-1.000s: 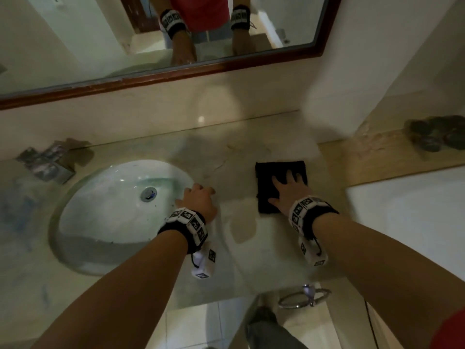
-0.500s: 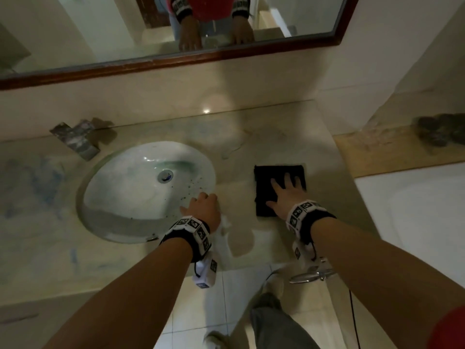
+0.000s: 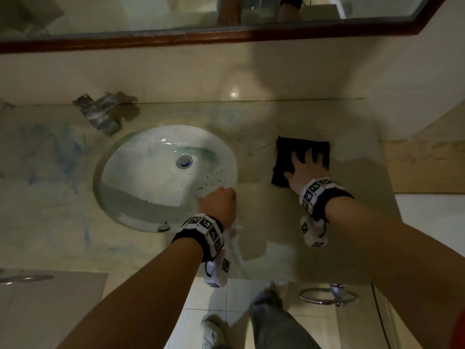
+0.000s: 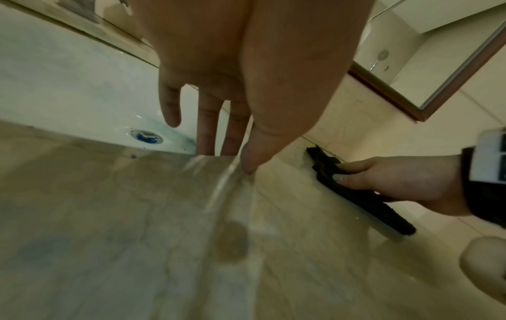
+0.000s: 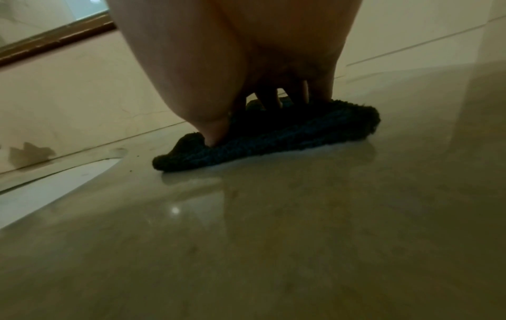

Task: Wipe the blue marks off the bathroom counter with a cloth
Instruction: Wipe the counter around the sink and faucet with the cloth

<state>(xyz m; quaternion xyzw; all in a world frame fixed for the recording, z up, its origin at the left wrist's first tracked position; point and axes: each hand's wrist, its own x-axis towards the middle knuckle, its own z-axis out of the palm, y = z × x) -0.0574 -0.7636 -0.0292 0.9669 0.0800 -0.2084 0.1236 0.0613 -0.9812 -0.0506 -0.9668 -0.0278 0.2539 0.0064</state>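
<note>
A black cloth [image 3: 285, 152] lies flat on the beige marble counter [image 3: 271, 238], right of the sink. My right hand [image 3: 305, 162] presses on it with fingers spread; the right wrist view shows the fingertips [image 5: 216, 134] digging into the cloth [image 5: 273, 140]. My left hand [image 3: 217, 197] holds nothing and rests on the counter at the sink's near right rim, its fingertips [image 4: 247, 164] touching the stone. Smeared blue marks [image 3: 63, 152] cover the counter left of the sink, with a thin streak [image 3: 86, 235] nearer the front edge. The cloth [image 4: 383, 207] and right hand [image 4: 356, 175] also appear in the left wrist view.
A white oval sink [image 3: 141, 197] with a drain [image 3: 184, 161] and dark specks sits in the middle of the counter. A crumpled packet [image 3: 98, 114] lies by the back wall. A framed mirror [image 3: 226, 37] hangs above. A towel ring [image 3: 327, 295] hangs below the front edge.
The view has shifted left and now takes in the blue-marked part of the counter. My right hand stays pressed on the cloth, which has slid slightly. The left hand remains at the sink rim.
</note>
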